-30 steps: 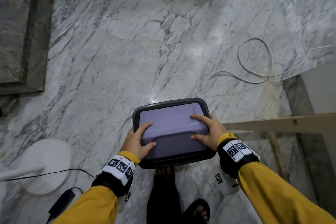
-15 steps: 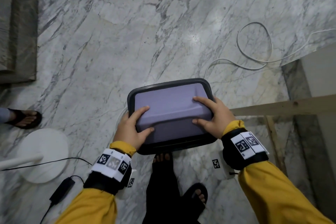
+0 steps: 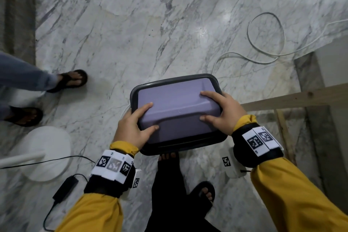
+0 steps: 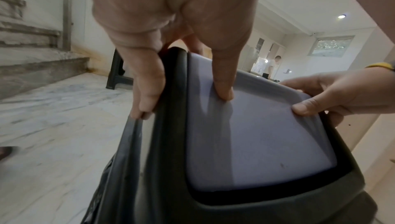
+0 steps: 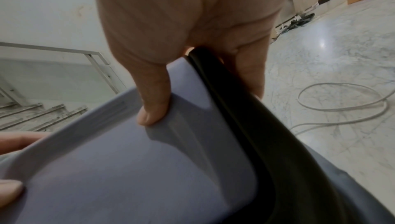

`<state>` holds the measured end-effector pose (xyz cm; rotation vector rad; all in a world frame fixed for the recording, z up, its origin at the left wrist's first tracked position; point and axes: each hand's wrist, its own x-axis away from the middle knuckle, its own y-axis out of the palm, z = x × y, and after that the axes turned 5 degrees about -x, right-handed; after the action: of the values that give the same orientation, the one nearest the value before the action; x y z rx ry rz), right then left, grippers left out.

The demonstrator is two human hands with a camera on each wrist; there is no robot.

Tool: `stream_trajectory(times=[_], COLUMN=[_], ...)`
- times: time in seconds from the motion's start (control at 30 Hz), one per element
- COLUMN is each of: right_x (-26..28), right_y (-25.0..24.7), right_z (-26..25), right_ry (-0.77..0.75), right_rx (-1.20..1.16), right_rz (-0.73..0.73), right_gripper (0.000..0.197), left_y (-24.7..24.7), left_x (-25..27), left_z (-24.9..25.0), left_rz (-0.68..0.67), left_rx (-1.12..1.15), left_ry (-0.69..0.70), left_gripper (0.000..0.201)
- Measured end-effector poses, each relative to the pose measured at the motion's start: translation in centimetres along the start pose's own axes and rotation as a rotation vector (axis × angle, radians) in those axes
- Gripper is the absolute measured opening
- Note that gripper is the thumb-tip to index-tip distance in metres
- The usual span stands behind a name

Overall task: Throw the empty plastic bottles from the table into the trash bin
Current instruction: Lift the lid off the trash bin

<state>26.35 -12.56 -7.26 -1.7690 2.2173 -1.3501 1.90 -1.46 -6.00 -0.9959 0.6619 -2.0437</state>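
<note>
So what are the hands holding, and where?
Both hands, left and right, grip the trash bin at its top's opposite side edges, thumbs on the purple lid.

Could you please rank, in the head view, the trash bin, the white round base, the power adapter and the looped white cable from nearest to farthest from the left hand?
1. trash bin: gripped by the left hand.
2. power adapter: floor, lower left.
3. white round base: far left; close to adapter's rank.
4. looped white cable: upper right.

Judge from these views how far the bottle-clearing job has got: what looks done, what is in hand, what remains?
Done: cannot be told; no bottle or table shows in any view. In hand: the left hand and right hand grip the trash bin by its dark rim, thumbs on its purple lid, over the marble floor. Left: bottles still to bin, if any, lie out of view.
</note>
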Motion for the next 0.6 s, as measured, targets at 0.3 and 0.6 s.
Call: stream_trajectory(times=[0.3, 0.6], right_x=[0.5, 4.3], right_y=[0.9, -1.0], right_z=[0.2, -0.6], right_ry=[0.038, 0.020], right_rx=[0.040, -0.062], right_rz=[-0.015, 0.024], right_gripper=[0.069, 0.073], left_y=[-0.1, -1.3], left_x=[0.1, 3.3], left_z=[-0.5, 1.6], left_rz=[-0.012, 0.004], left_rx=[-0.056, -0.040], left_ry=[0.001, 0.050], left_gripper=[0.065, 0.064])
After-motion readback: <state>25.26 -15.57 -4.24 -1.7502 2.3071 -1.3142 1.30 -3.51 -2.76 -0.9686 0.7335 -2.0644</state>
